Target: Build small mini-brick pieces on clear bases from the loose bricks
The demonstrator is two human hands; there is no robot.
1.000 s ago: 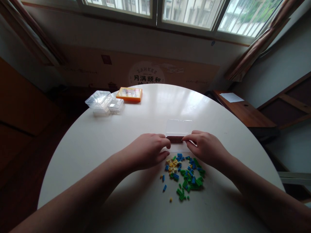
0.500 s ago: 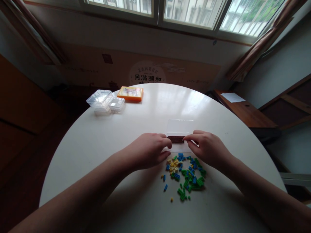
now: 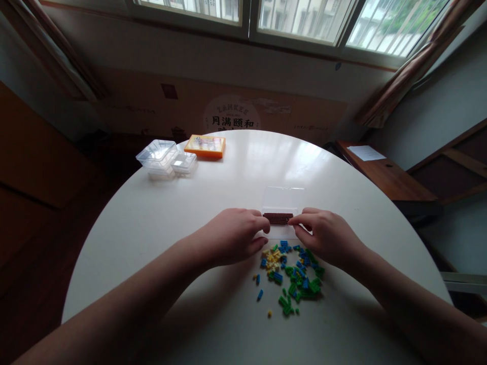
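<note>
A dark brown studded brick strip lies across an opened clear plastic case on the white table. At its left end is my left hand, fingers curled against the strip and thumb held apart below, with a gap between. My right hand has its index finger and thumb close together at the strip's right end; whatever is between those fingertips is too small to make out. Just nearer to me, loose blue bricks, green bricks and yellow bricks are scattered.
At the table's far left stand clear plastic boxes and a smaller clear box, beside an orange box. The round white table has its curved far edge below the window wall. A brown side desk with paper is at right.
The fingertips of my right hand have drawn back slightly to the right, uncovering more of the brown strip's right end. My left hand stays at the left end.
</note>
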